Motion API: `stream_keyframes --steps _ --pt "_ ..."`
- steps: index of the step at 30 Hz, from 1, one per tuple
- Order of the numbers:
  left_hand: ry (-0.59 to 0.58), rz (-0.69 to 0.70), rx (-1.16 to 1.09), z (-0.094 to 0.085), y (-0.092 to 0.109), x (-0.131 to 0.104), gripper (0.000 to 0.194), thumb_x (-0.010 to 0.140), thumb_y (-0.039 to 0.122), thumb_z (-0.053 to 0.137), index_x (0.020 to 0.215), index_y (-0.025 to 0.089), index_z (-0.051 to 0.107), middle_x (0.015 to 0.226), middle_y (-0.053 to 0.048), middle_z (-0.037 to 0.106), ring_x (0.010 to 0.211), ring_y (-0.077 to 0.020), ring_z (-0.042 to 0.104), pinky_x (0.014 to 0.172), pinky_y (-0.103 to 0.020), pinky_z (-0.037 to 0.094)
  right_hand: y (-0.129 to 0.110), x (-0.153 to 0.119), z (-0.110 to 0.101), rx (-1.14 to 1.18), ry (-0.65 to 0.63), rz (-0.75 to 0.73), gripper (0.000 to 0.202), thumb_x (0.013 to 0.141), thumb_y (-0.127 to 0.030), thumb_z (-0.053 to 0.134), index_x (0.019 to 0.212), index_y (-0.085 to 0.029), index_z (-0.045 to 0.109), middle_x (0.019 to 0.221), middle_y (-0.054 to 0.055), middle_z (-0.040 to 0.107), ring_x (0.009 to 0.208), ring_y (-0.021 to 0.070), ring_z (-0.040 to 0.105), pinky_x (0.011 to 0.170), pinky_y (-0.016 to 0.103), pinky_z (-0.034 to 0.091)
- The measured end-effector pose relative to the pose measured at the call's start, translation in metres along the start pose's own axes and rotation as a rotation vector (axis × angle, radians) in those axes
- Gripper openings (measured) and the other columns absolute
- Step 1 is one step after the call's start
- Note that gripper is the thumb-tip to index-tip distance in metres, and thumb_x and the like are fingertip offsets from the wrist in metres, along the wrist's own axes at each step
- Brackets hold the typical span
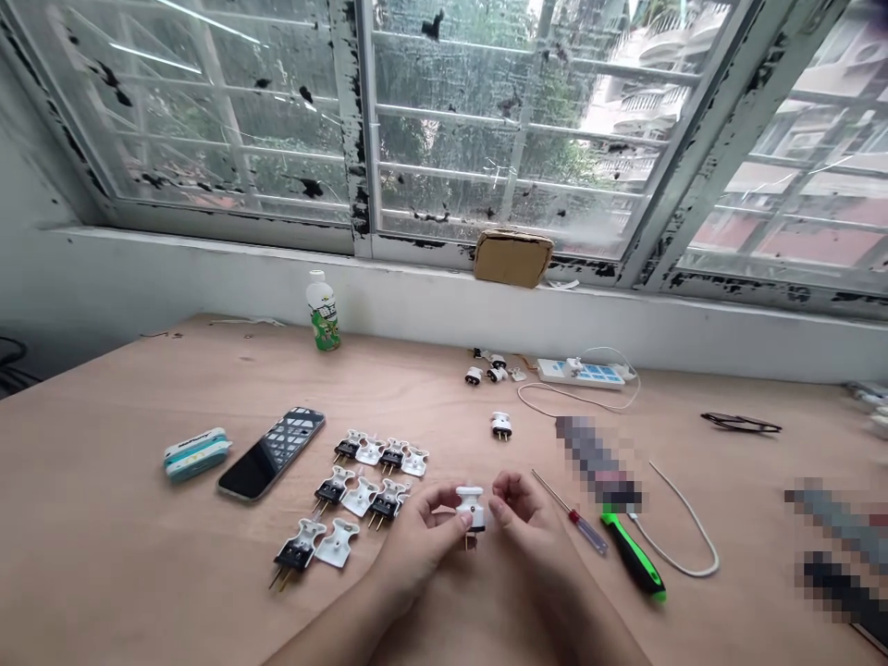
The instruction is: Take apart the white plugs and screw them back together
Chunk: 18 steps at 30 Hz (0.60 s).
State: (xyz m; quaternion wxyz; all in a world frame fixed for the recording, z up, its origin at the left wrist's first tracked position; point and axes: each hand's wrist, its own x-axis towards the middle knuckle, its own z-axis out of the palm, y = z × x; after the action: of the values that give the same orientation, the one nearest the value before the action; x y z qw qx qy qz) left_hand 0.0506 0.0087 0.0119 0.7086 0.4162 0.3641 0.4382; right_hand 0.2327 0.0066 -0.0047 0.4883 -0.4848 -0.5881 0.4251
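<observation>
A white two-pin plug [471, 502] with a black base is pinched upright in my left hand [431, 525], pins pointing down. A small screw hole shows on its front. My right hand [525, 511] is just to the right of the plug, its thumb and fingers curled together; what they hold, if anything, is too small to make out. Left of my hands, opened plugs lie in rows, each a black half with pins [297, 552] beside a white cover [338, 543]. Past my hands stands one assembled plug [501, 425].
To the right lie a thin screwdriver [579, 523], a green-black screwdriver [635, 558] and a white cable [694, 518]. A phone [270, 455] and a teal-white case [197, 454] are at left. Behind are a bottle [323, 314], more plugs [497, 374], a power strip [589, 374] and glasses [741, 424].
</observation>
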Motion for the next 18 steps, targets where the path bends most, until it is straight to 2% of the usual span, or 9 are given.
stream_keyframes --steps 3,5,7,9,11,14,18 --pt "0.019 -0.007 -0.003 -0.003 0.002 0.000 0.050 0.068 0.037 0.086 0.110 0.016 0.069 0.106 -0.010 0.064 0.094 -0.0247 0.067 0.076 -0.037 0.058 -0.013 -0.011 -0.027 -0.128 0.094 0.003 0.030 0.091 -0.051 0.057 0.090 -0.022 0.059 0.082 0.002 0.055 0.076 0.0172 0.052 0.071 0.030 0.044" --pt "0.024 -0.008 -0.006 -0.008 0.002 0.000 0.050 0.069 0.037 0.085 0.111 0.017 0.069 0.106 -0.009 0.064 0.095 -0.0245 0.066 0.076 -0.037 0.058 -0.014 -0.028 -0.053 -0.278 0.163 0.001 0.023 0.089 -0.044 0.061 0.089 -0.022 0.064 0.086 0.005 0.059 0.081 0.0207 0.053 0.075 0.033 0.043" --pt "0.034 -0.007 -0.017 -0.012 0.000 0.002 0.049 0.070 0.037 0.084 0.112 0.018 0.069 0.107 -0.009 0.063 0.095 -0.0240 0.066 0.076 -0.036 0.058 -0.005 -0.051 -0.079 -0.681 0.385 -0.065 0.023 0.090 -0.044 0.056 0.086 -0.023 0.065 0.091 0.008 0.062 0.090 0.0266 0.056 0.084 0.040 0.042" --pt "0.040 -0.005 -0.038 -0.013 -0.002 0.002 0.046 0.071 0.037 0.084 0.111 0.019 0.069 0.108 -0.009 0.064 0.096 -0.0238 0.066 0.076 -0.035 0.057 0.014 -0.073 -0.104 -0.925 0.552 -0.059 0.027 0.088 -0.045 0.054 0.096 -0.022 0.067 0.094 0.011 0.064 0.091 0.0306 0.058 0.085 0.046 0.043" --pt "0.026 0.002 -0.073 -0.012 -0.004 0.002 0.045 0.070 0.036 0.084 0.110 0.019 0.070 0.107 -0.010 0.066 0.094 -0.0238 0.067 0.075 -0.034 0.057 0.036 -0.089 -0.124 -1.022 0.584 0.000 0.034 0.085 -0.048 0.053 0.100 -0.021 0.067 0.098 0.013 0.065 0.093 0.0333 0.060 0.086 0.049 0.045" --pt "-0.014 0.010 -0.127 -0.008 -0.004 0.001 0.046 0.069 0.034 0.085 0.110 0.019 0.070 0.105 -0.010 0.068 0.090 -0.0223 0.067 0.072 -0.032 0.055 0.056 -0.100 -0.139 -0.992 0.531 0.077 0.041 0.082 -0.052 0.053 0.104 -0.020 0.065 0.101 0.013 0.068 0.097 0.0343 0.063 0.086 0.048 0.048" --pt "-0.044 -0.010 -0.194 -0.005 -0.001 -0.002 0.048 0.065 0.032 0.089 0.107 0.018 0.070 0.100 -0.008 0.069 0.084 -0.0194 0.067 0.068 -0.029 0.052 0.050 -0.096 -0.134 -0.936 0.507 0.201 0.041 0.081 -0.054 0.053 0.106 -0.023 0.063 0.106 0.012 0.072 0.100 0.0344 0.066 0.085 0.046 0.051"
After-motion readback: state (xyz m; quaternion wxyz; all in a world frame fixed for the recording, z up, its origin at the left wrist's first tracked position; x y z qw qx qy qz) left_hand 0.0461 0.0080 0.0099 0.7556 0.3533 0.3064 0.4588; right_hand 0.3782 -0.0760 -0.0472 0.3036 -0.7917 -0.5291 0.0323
